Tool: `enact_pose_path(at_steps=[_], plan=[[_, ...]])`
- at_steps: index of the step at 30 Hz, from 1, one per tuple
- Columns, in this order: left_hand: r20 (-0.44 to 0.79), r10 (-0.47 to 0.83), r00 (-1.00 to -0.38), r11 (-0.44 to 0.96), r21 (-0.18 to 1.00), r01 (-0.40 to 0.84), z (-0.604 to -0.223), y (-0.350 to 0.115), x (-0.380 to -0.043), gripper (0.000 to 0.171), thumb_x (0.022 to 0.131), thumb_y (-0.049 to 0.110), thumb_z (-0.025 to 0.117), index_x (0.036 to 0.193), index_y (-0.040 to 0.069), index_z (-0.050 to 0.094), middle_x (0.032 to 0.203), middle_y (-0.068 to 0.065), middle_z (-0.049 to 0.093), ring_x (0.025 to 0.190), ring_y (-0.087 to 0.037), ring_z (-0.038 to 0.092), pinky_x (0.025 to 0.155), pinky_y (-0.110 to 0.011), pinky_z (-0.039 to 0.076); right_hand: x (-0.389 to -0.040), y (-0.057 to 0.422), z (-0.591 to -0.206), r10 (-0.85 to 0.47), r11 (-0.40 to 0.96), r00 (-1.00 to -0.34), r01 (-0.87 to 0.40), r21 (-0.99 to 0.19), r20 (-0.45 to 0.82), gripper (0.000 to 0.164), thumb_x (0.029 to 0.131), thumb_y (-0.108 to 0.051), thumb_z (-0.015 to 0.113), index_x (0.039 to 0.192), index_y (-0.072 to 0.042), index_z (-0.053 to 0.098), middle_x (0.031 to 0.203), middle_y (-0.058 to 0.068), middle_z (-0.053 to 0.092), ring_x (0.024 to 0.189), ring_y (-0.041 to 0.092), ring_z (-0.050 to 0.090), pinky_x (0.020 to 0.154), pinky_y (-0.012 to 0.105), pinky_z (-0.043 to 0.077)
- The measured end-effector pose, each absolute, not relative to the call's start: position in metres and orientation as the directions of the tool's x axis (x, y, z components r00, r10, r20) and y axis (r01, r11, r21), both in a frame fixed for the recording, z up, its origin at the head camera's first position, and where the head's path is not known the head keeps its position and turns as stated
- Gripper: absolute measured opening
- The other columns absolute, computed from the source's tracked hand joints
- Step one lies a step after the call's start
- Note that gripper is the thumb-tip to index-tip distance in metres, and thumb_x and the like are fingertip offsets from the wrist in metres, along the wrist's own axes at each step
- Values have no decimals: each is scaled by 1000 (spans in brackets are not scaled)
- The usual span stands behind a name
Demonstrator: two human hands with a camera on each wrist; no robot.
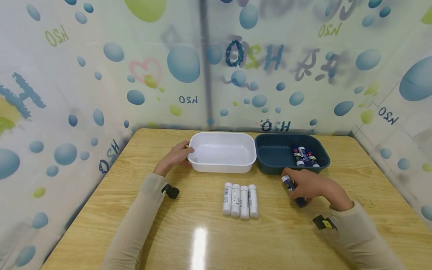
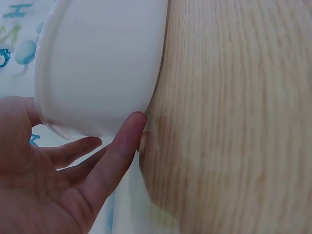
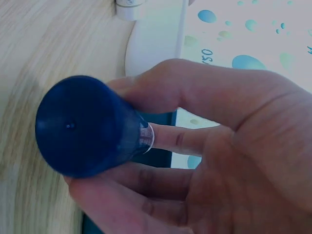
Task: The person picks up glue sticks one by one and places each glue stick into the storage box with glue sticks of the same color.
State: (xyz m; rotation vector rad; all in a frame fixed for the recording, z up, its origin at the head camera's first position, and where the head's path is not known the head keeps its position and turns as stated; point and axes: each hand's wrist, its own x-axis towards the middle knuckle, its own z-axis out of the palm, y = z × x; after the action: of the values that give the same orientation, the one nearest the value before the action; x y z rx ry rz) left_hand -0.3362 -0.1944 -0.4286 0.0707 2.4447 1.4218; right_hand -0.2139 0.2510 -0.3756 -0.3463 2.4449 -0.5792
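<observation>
Dk-blue tube [image 3: 85, 126] is held by the R hand [image 1: 308, 183] just in front of the dk-blue tray [image 1: 275, 167], pinched btwn thumb & curled fingers. Prob. light, stiff plastic; smooth, so poss. slippery, not v. fragile. Best gripped round mid-body, w/ both ends left free. White tray [image 1: 219, 168], directly L of dk-blue tray, is pinched at its outer end by the L hand [image 1: 175, 155], thumb at rim, fingers outside. Four white tubes [image 1: 240, 202] are lined up front-left of dk-blue tray; more dk tubes [image 1: 303, 155] are grouped inside it.
</observation>
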Motion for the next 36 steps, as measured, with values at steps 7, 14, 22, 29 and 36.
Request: enact_pose_path(at_steps=[7, 14, 22, 29, 36], plan=[[-246, 201, -948, 508, 854, -114, -429, -194, -337, 52, 107, 26, 46, 152, 2, 40, 143, -27, 52, 100, -30, 65, 76, -37, 67, -214, 253, -373, -398, 855, -781, -125, -504, -482, 60, 91, -16, 74, 143, -12, 44, 107, 13, 59, 78, 22, 63, 56, 34, 62], [-249, 202, -947, 515, 850, -113, -429, -195, -337, 53, 107, 27, 46, 154, 2, 38, 143, -27, 52, 99, -30, 66, 78, -37, 67, -213, 254, -370, -377, 856, -796, -105, -506, -474, 63, 90, -17, 75, 144, -12, 42, 110, 15, 58, 83, 22, 63, 58, 34, 63], [-249, 206, -946, 514, 850, -112, -429, -195, -337, 54, 107, 28, 47, 154, 2, 38, 142, -27, 52, 97, -29, 66, 78, -37, 67, -213, 254, -368, -404, 841, -804, -138, -523, -437, 62, 92, -15, 72, 144, -10, 40, 107, 15, 60, 81, 21, 63, 58, 33, 63], [-248, 204, -947, 510, 852, -113, -430, -194, -338, 53, 107, 27, 46, 153, 1, 39, 142, -28, 52, 98, -30, 67, 78, -38, 67, -214, 257, -369, -421, 823, -799, -138, -551, -430, 58, 96, -15, 69, 146, -11, 39, 103, 14, 59, 79, 21, 63, 59, 35, 63], [-234, 205, -950, 500, 860, -103, -428, -193, -336, 52, 107, 26, 46, 151, 0, 40, 141, -29, 53, 95, -29, 67, 77, -39, 67, -213, 256, -369, -438, 804, -797, -139, -578, -417, 57, 97, -15, 66, 146, -11, 38, 98, 12, 60, 77, 21, 63, 60, 37, 63]])
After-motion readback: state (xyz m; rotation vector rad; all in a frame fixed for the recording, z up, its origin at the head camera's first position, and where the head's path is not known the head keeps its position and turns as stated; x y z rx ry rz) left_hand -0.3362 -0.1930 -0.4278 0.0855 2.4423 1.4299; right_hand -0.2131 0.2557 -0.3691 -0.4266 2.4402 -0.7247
